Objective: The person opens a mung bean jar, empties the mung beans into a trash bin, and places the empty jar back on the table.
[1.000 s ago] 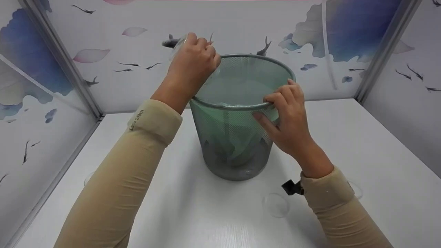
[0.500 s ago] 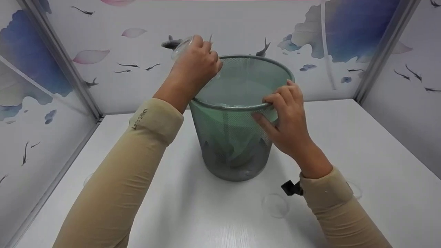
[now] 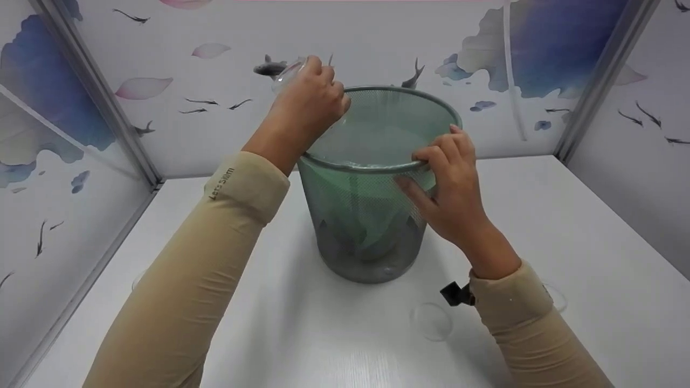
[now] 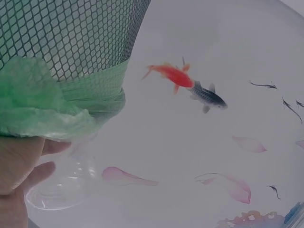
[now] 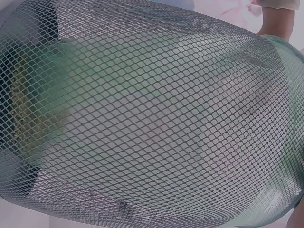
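A mesh wastebasket [image 3: 372, 231], lined with a thin green plastic bag [image 4: 35, 104] folded over its rim, stands upright on the white table. At the basket's left rim, my left hand [image 3: 310, 99] holds a clear plastic cup [image 3: 288, 74], tilted, mostly hidden behind the hand in the head view. Lower down in the left wrist view, the clear cup's round end [image 4: 59, 197] sticks out past the fingers. My right hand [image 3: 450, 186] grips the basket's near right rim, fingers over the top and thumb against the outside. The right wrist view is filled by the basket's mesh side.
A clear round disc [image 3: 431, 321] lies on the table in front of the basket. Another clear round piece [image 3: 558, 296] shows beside the right sleeve, and one more peeks out by the left sleeve. Printed panels [image 3: 345, 32] enclose the table's back and sides.
My left hand has shifted slightly right and down with the cup, whose angle has altered a little. The right hand and the wastebasket stay put.
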`<action>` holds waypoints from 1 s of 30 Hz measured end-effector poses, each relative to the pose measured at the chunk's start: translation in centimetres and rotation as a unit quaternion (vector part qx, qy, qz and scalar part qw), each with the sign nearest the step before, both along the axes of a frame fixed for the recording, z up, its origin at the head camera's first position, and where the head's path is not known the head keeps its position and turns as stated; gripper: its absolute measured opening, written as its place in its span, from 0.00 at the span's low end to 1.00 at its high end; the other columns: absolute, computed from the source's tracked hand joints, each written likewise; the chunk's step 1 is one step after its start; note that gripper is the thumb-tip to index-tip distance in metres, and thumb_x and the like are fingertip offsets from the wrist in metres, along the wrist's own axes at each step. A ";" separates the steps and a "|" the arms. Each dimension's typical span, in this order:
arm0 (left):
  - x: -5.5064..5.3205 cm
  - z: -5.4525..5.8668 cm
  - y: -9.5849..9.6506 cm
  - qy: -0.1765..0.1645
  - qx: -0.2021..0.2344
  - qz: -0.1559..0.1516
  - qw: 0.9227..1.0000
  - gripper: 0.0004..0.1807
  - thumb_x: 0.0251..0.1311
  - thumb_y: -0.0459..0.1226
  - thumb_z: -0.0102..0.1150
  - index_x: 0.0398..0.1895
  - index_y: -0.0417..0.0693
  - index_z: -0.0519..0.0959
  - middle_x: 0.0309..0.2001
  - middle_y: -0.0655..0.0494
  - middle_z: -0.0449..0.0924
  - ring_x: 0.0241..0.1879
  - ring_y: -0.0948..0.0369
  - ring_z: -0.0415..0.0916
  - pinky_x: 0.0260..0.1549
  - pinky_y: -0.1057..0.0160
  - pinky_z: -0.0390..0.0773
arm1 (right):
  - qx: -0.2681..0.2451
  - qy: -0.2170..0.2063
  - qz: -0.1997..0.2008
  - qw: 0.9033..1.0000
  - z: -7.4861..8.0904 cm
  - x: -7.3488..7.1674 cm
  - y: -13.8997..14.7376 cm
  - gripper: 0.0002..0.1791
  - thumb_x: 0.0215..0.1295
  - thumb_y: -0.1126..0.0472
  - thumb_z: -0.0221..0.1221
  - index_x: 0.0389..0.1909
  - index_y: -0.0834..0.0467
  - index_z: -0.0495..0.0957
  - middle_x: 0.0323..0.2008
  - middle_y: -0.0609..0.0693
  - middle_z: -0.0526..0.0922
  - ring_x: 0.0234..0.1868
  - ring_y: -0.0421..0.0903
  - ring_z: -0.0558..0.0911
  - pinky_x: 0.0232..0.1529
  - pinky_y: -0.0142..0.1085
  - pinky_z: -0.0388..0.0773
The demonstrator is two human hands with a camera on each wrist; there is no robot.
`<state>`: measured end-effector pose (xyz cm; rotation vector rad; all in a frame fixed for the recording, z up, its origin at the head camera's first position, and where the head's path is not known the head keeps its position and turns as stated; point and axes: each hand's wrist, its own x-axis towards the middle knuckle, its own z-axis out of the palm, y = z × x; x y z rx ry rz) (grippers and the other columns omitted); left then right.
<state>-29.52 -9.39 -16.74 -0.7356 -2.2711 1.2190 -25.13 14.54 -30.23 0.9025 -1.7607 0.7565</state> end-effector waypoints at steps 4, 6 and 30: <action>-0.1 -0.2 -0.1 0.030 0.021 -0.033 0.999 0.15 0.69 0.26 0.64 0.57 0.43 0.79 0.50 0.45 0.85 0.53 0.46 0.80 0.64 0.46 0.74 | 0.001 0.001 -0.002 1.000 0.0 0.0 0.0 0.24 0.79 0.42 0.59 0.45 0.62 0.76 0.36 0.57 0.72 0.45 0.59 0.69 0.76 0.66 0.54; -0.1 -0.3 -0.1 0.041 0.034 -0.047 0.998 0.14 0.70 0.25 0.63 0.56 0.43 0.80 0.49 0.46 0.85 0.53 0.47 0.80 0.64 0.46 0.74 | 0.002 0.001 -0.002 1.000 0.0 0.0 0.0 0.24 0.79 0.42 0.59 0.45 0.62 0.76 0.36 0.58 0.71 0.46 0.59 0.69 0.76 0.66 0.54; -0.4 -1.1 -0.7 0.126 0.132 -0.077 0.980 0.13 0.73 0.21 0.54 0.52 0.43 0.82 0.41 0.47 0.83 0.47 0.48 0.80 0.55 0.48 0.78 | 0.000 0.002 -0.001 1.000 0.0 0.0 0.1 0.25 0.79 0.40 0.58 0.45 0.62 0.76 0.36 0.57 0.71 0.46 0.58 0.69 0.76 0.65 0.54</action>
